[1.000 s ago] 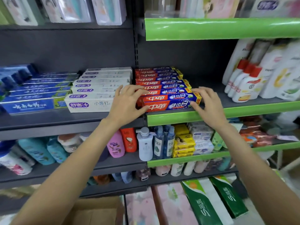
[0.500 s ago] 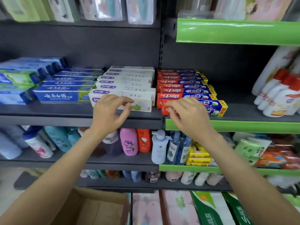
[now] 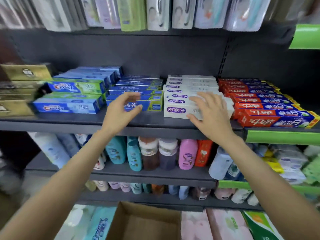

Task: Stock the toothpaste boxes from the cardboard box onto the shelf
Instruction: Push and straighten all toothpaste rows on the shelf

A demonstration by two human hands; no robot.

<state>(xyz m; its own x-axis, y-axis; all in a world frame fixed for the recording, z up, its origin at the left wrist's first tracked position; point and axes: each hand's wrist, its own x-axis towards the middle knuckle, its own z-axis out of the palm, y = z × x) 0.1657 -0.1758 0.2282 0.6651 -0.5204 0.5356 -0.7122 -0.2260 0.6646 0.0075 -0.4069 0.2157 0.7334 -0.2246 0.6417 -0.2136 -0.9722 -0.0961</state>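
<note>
Reaching at the shelf (image 3: 121, 122): left hand (image 3: 119, 111) curled half-open before the blue toothpaste boxes (image 3: 135, 101), holding nothing; right hand (image 3: 211, 115) spread flat, fingers (image 3: 195, 101) apart, against the white toothpaste boxes (image 3: 176, 110). Lay stacked beside the red toothpaste boxes (image 3: 270, 116). Sat open below, cardboard box (image 3: 145, 222).

dark grey shop shelving (image 3: 155, 54) with green edge strips (image 3: 282, 136).

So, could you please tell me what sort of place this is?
Most likely a shop's toiletries aisle: stacked toothpaste boxes on a dark shelf, toiletry bottles below, and a cardboard box for restocking.
</note>
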